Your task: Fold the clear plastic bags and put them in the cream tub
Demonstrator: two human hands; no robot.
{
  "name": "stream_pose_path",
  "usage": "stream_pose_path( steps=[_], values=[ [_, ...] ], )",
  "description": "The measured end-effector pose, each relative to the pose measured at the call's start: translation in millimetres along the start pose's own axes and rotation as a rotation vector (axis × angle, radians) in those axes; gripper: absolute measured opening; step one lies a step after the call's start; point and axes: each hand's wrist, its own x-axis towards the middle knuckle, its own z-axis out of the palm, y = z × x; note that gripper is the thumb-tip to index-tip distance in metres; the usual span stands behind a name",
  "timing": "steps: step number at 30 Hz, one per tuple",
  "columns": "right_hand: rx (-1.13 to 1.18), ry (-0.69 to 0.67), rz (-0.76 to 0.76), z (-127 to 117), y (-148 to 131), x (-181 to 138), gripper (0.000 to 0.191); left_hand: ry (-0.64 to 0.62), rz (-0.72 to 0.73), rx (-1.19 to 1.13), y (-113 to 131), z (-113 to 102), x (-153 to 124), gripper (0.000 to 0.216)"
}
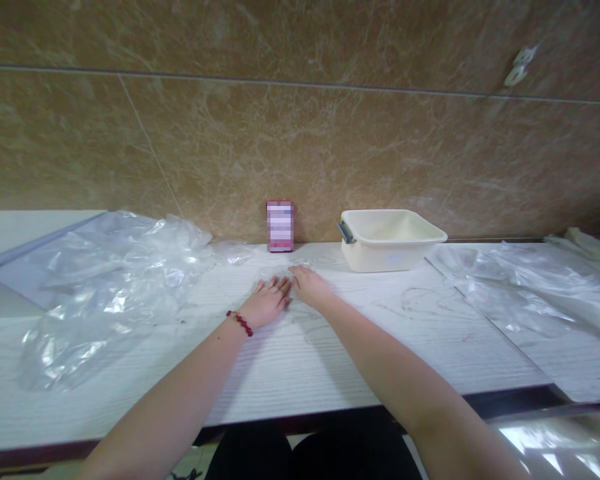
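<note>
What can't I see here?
Head view:
Red-edged rectangular phone: screen blurred into squares.
Floor of the cream rectangular plastic tub: partly behind its front wall.
Under the bare left hand and right hand: the hands cover it.
Crumpled clear plastic at right: cut off by the picture's edge.

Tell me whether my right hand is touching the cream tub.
Apart. The head view shows it: a strip of white tabletop is visible between the right hand and the left side of the cream tub.
</note>
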Motion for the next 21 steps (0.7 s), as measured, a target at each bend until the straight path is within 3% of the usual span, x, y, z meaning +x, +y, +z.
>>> stream_pose_path(
  steps=[5,13,16,21],
  values=[
    [-0.093,-0.058,-0.031,14,4,2,0.043,-0.018,-0.068,-0.021,-2,2,-1,0.049],
    [-0.097,-0.094,0.041,11,4,-4,0.048,-0.015,-0.195,-0.048,-7,3,-4,0.056],
    [-0.104,-0.122,0.057,9,4,-5,0.050,0.027,-0.296,-0.057,-27,0,-5,0.052],
    [-0.099,-0.164,0.070,8,4,-6,0.055,0.229,-0.575,-0.052,-76,-5,-6,0.044]
  ],
)
